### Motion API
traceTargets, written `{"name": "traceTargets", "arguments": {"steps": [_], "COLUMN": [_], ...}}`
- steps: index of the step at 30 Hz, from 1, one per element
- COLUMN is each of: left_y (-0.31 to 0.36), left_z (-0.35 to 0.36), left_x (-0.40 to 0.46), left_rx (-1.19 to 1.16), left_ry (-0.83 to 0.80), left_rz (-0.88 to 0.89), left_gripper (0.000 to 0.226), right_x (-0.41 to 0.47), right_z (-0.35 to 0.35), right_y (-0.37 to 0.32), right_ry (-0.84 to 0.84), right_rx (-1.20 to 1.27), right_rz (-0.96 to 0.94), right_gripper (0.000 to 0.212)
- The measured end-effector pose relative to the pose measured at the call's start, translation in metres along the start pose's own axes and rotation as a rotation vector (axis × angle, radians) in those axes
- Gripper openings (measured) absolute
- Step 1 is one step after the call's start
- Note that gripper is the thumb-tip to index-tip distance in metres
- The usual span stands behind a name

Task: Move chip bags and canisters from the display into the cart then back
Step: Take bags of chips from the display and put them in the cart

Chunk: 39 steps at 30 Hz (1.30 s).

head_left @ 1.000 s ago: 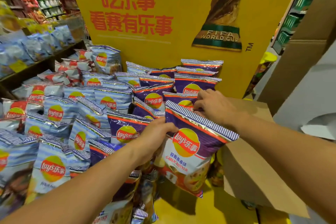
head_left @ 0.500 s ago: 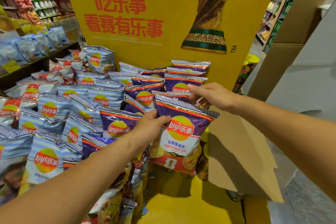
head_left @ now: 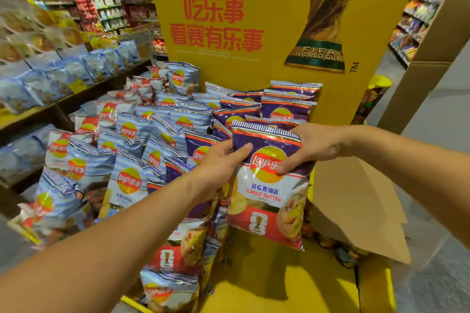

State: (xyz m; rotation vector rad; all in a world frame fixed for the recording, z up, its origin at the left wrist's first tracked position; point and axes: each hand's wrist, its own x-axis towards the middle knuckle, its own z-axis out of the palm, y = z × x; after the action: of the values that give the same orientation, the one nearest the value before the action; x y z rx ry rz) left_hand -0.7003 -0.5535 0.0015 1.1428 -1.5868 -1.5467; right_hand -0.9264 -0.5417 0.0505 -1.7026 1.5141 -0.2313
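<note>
We pinch the purple chip bag point(head_left: 267, 183) at nine o'clock with our left hand point(head_left: 221, 162) and three o'clock with our right hand point(head_left: 312, 145), keeping it upright, clear of the display point(head_left: 279, 287).

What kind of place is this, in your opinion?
Most likely a supermarket aisle: a yellow promotional display piled with chip bags, and stocked shelves behind it.

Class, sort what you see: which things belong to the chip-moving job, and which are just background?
Job: purple bag, left hand, right hand, blue bags, canisters.
Background: yellow sign, cardboard flap, far shelves.
</note>
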Motion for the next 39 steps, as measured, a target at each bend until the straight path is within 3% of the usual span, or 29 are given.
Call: {"name": "traceTargets", "arguments": {"steps": [4,6,8,10,13,16,18,21,23,26,31,34,36,39], "left_y": [0.001,-0.001,-0.005,-0.013,-0.034,-0.055,-0.069,-0.095,-0.11,-0.133,-0.148,-0.149,-0.148,-0.149], "left_z": [-0.029,-0.047,-0.069,-0.093,-0.128,-0.16,-0.177,-0.19,-0.19,-0.188,-0.191,-0.197,-0.198,-0.197], "left_x": [-0.031,-0.046,-0.061,-0.078,-0.104,-0.133,-0.153,-0.171,-0.175,-0.173,-0.168,-0.165,-0.164,-0.161], "left_rx": [0.017,0.027,0.039,0.024,-0.018,0.222,0.386,0.656,0.941,1.289,1.385,1.418,1.445,1.491], "left_ry": [-0.018,0.008,0.059,0.141,0.291,0.459,0.498,0.396,0.208,-0.017,-0.043,-0.018,-0.02,-0.091], "left_rz": [-0.026,-0.046,-0.042,-0.024,-0.007,0.098,0.218,0.31,0.325,0.344,0.426,0.441,0.358,0.272], "left_gripper": [0.025,0.021,0.041,0.059,0.039,0.036,0.039,0.046,0.052,0.062,0.057,0.06,0.065,0.067], "right_x": [-0.001,0.002,0.01,0.019,0.027,0.037,0.047,0.053,0.054,0.055,0.062,0.06,0.059,0.061], "right_z": [0.025,0.042,0.064,0.09,0.133,0.17,0.195,0.226,0.246,0.277,0.307,0.301,0.294,0.287], "right_y": [-0.027,-0.04,-0.053,-0.068,-0.094,-0.11,-0.115,-0.119,-0.116,-0.104,-0.087,-0.086,-0.086,-0.088], "right_ry": [-0.003,0.035,0.084,0.119,0.14,0.138,0.152,0.147,0.166,0.186,0.232,0.466,0.629,0.53], "right_rx": [0.004,-0.004,-0.045,-0.082,-0.054,-0.082,-0.11,-0.267,-0.359,-0.288,-0.141,-0.415,-0.573,-0.672], "right_rz": [0.037,0.062,0.055,0.023,-0.022,-0.062,-0.067,-0.012,0.008,0.031,0.061,0.047,-0.107,-0.211], "right_gripper": [0.083,0.1,0.116,0.112,0.094,0.08,0.084,0.075,0.068,0.084,0.085,0.074,0.056,0.034]}}
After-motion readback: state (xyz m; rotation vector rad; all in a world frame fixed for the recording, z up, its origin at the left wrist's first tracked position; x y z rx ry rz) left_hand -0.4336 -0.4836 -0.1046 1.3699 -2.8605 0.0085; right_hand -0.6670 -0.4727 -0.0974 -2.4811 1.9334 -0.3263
